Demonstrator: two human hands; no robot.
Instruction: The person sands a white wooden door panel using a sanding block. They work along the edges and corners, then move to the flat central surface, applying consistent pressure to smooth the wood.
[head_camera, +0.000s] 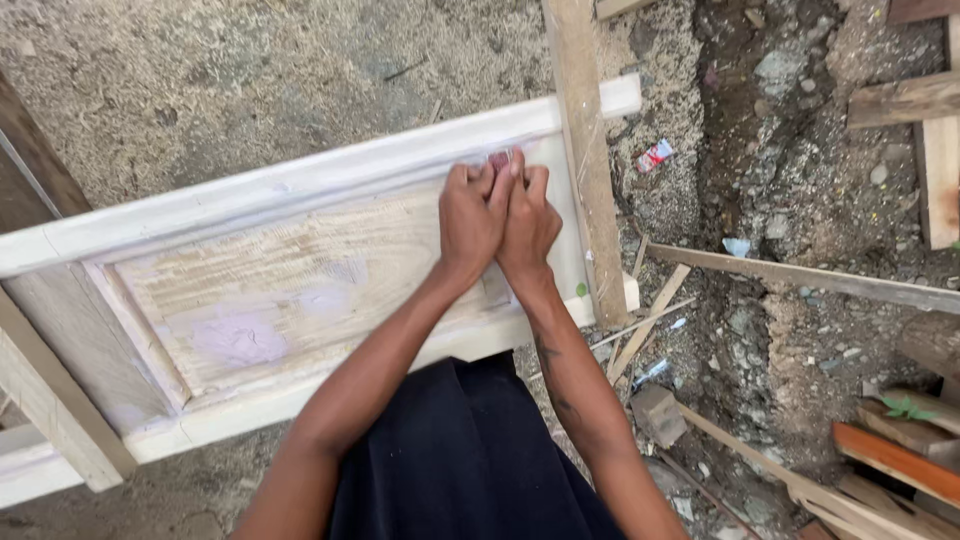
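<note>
A pale, unfinished panelled wooden door (300, 270) is laid flat and low above the sawdust-strewn ground (250, 70), so that its face can be pressed on from above. Both hands are brought together at the upper right corner of the door's recessed panel, just inside the raised moulding. The left hand (470, 215) and the right hand (528, 225) are set side by side and touching, with the fingers curled down over a small pinkish piece (500, 160), seemingly an abrasive scrap, of which only an edge is seen past the fingertips; it appears to be pinned flat against the wood by both hands, presumably so that more weight can be put on it. A bare wooden batten (585, 160) is laid across the door's right end, just beside the hands. To the right of the door, rubble, loose stones and offcut planks (900, 460) are scattered on the dirt. A small wooden block (660, 415) lies below the door's lower right corner.
</note>
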